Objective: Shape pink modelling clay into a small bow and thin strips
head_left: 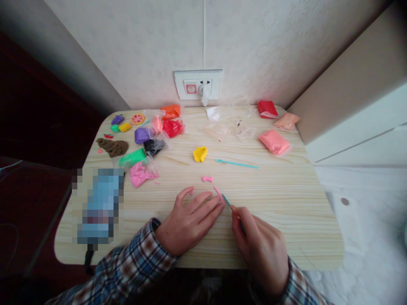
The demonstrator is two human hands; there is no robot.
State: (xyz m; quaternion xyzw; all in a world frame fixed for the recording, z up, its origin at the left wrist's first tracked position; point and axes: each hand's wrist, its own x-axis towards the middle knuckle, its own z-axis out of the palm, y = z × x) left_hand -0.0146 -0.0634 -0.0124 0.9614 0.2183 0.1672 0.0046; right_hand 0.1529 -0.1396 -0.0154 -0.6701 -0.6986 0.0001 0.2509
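My left hand (pixel 193 216) lies flat on the table with its fingers stretched out, fingertips against a thin pink clay strip (pixel 218 192). A small pink clay piece (pixel 191 192) lies by its index finger. In my right hand (pixel 259 243) is a blue modelling tool (pixel 227 200), gripped like a pen, its tip close beside the strip; I cannot tell if they touch. Just beyond the hands sits a pink clay bow shape (pixel 207 179). Farther back are a yellow clay piece (pixel 200 154) with curved edges and a second blue modelling tool (pixel 237 164).
Bags of coloured clay, such as the green bag (pixel 132 157), crowd the table's left. Near them are a brown clay coil (pixel 114 146) and small clay fruits. A blurred-out device (pixel 101 205) stands at left. More packs, including a salmon pack (pixel 274 142), lie at back right.
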